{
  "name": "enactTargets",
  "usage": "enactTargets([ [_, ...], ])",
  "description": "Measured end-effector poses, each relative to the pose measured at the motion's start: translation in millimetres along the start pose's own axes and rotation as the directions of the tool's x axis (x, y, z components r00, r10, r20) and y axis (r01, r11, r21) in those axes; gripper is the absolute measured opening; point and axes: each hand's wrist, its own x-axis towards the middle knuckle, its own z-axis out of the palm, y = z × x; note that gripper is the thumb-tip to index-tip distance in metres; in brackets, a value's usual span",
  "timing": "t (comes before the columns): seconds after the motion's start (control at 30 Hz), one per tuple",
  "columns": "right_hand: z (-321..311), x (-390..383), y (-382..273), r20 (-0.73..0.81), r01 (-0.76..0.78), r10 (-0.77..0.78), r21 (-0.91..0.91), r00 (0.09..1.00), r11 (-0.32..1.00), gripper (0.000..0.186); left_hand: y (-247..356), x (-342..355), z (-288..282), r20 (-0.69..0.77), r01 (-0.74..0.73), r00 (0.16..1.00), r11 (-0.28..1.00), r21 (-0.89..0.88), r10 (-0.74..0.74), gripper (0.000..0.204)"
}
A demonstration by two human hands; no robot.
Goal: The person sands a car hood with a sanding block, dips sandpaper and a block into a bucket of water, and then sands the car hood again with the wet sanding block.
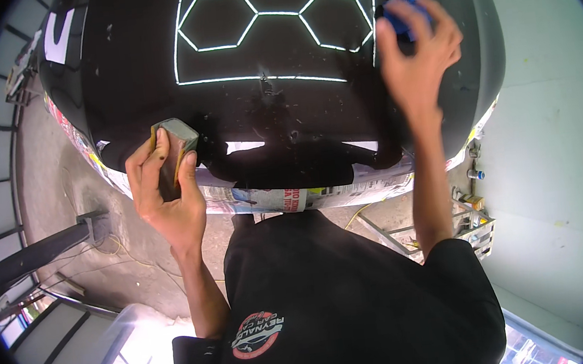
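Note:
A glossy black car panel [130, 64] fills the upper middle, mirroring a honeycomb of white light strips. At its near left edge, my left hand [180, 218] is closed around a grey sanding block [181, 132] wrapped in brownish sandpaper. The block is tilted; whether it touches the panel I cannot tell. Over the panel's right side, my right hand [421, 62] has its fingers curled on a bunched blue cloth [400, 17], partly hidden by the fingers. Small chips and specks dot the black surface near its middle.
Newspaper masking [399, 188] lines the panel's near edge. A metal frame rack [482, 233] and a small blue can [475, 175] stand at the right beside a pale wall [553, 98]. A dark beam [36, 256] and a yellow hose [122, 249] lie to the left.

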Motion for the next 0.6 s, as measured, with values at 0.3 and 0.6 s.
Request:
enactTargets([
  [0.3,57,12,20,0.227,0.003,-0.09,0.355,0.97,0.935,0.026,4,-8,-11,-0.037,0.056,0.998,0.998,0.041,-0.055,0.039],
  [0.6,84,13,-104,0.24,0.211,-0.381,0.525,0.893,0.825,0.022,5,-5,-13,-0.075,0.094,0.993,0.996,-0.009,-0.095,0.04],
])
